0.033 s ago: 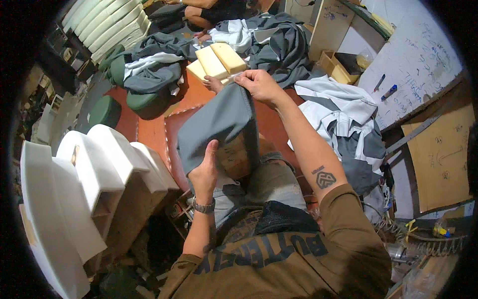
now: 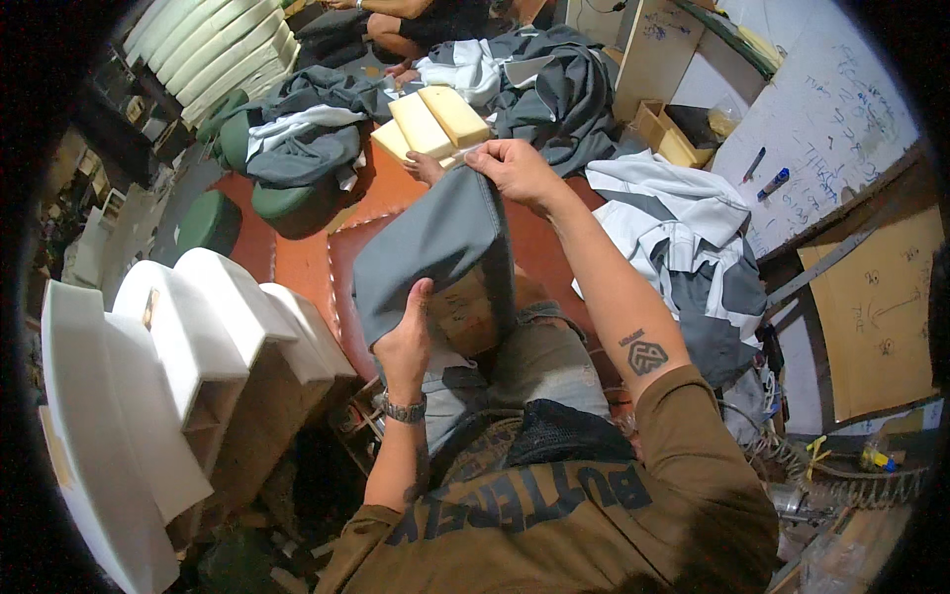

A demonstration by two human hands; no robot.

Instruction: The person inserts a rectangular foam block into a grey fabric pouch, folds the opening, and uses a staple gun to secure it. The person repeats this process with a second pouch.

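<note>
A grey upholstery cover [image 2: 426, 243] is stretched over a boxy piece that stands between my knees; a brown, board-like side [image 2: 465, 315] shows where the fabric ends. My left hand [image 2: 401, 346] grips the cover's lower left edge, thumb up along the near side and fingers hidden behind it. At the top corner, the thumb and fingers of my right hand [image 2: 515, 173] pinch the seamed edge of the cover. A small whitish bit shows at those fingertips, too small to make out.
White foam-padded pieces [image 2: 213, 302] stand at left. Yellow foam blocks [image 2: 450, 114] lie ahead, near a bare foot [image 2: 426, 166]. Grey-and-white covers [image 2: 673, 198] are heaped at right. Green cushions [image 2: 208, 223] sit far left. Another person [image 2: 396, 30] sits at the back. A coiled hose [image 2: 861, 490] lies lower right.
</note>
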